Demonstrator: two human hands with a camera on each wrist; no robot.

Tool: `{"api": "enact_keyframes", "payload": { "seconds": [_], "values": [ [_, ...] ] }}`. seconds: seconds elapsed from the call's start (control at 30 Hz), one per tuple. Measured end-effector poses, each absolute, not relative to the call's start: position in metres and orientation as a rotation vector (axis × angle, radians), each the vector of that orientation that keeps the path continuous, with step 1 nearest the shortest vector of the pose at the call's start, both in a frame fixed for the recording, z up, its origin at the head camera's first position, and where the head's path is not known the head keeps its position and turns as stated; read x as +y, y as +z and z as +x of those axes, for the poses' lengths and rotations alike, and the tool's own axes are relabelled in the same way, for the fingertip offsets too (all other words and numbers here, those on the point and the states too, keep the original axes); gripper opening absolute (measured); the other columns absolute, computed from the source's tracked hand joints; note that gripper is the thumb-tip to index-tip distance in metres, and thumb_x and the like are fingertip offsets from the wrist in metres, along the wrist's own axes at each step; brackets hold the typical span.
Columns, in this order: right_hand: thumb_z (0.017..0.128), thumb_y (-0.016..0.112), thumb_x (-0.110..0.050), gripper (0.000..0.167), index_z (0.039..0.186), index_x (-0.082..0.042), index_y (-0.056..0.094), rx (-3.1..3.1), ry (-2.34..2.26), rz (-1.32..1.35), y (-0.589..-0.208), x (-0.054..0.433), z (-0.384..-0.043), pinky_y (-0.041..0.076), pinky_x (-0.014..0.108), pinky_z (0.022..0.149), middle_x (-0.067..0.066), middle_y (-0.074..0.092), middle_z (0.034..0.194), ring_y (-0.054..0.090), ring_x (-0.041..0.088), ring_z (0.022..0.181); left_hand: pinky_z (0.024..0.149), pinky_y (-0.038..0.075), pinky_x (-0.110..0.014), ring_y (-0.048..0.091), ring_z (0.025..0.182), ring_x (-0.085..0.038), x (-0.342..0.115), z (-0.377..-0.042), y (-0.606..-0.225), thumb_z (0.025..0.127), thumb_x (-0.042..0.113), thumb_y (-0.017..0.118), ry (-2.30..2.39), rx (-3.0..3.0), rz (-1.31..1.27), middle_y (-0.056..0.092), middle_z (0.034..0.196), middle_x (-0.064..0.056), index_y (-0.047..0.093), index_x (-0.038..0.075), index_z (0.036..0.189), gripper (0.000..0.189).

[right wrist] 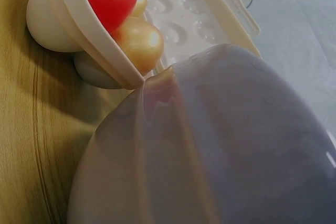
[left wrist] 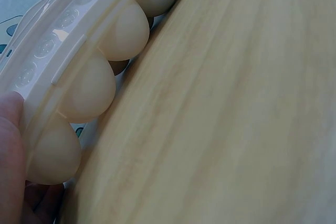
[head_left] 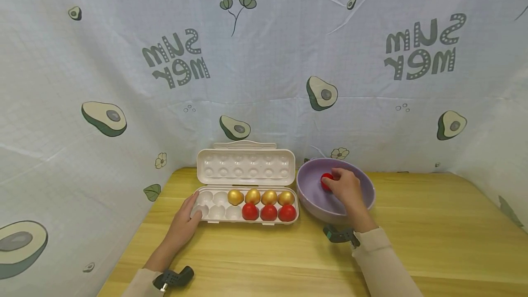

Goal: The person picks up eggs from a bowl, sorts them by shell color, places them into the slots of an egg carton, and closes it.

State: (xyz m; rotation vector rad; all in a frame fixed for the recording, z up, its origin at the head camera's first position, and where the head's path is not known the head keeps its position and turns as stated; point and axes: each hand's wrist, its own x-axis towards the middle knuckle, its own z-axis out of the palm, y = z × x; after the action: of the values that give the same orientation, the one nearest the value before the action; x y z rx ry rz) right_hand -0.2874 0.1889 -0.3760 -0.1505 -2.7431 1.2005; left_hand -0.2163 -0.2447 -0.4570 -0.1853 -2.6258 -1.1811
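Observation:
My right hand (head_left: 345, 188) is inside the purple bowl (head_left: 303, 196), its thumb and fingers pinching a red egg (head_left: 327, 181). My left hand (head_left: 184, 222) grips the left end of a white egg carton (head_left: 222, 220); in the left wrist view the thumb (left wrist: 9, 109) lies on the rim and other fingers show below. The carton's lid (head_left: 246, 167) stands open at the back. Several gold eggs (head_left: 252, 196) fill the right part of its back row, with three red eggs (head_left: 269, 212) at the right of the front row. Cups at the left hold nothing.
Carton and bowl stand side by side on a wooden table (head_left: 264, 260), the bowl's wall right at the carton's right end. Behind them hangs a pale curtain (head_left: 272, 68) printed with avocados. Each wrist wears a dark strapped device (head_left: 173, 278).

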Motion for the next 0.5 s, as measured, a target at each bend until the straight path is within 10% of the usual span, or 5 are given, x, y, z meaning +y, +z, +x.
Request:
{"api": "enact_keyframes", "payload": {
  "seconds": [0.5],
  "values": [
    [0.086, 0.068, -0.019, 0.048, 0.124, 0.009, 0.058, -2.812, 1.209, -0.086, -0.3747, 0.1869, -0.2856, 0.042, 0.05, 0.1, 0.027, 0.06, 0.121, 0.055, 0.04, 0.111, 0.112, 0.024, -0.056, 0.028, 0.138, -0.043, -0.2454, -0.2166, -0.4585, 0.093, 0.01, 0.047, -1.188, -2.616, -0.199, 0.031, 0.151, -0.025, 0.03, -0.001, 0.149, 0.06]
  ]
}}
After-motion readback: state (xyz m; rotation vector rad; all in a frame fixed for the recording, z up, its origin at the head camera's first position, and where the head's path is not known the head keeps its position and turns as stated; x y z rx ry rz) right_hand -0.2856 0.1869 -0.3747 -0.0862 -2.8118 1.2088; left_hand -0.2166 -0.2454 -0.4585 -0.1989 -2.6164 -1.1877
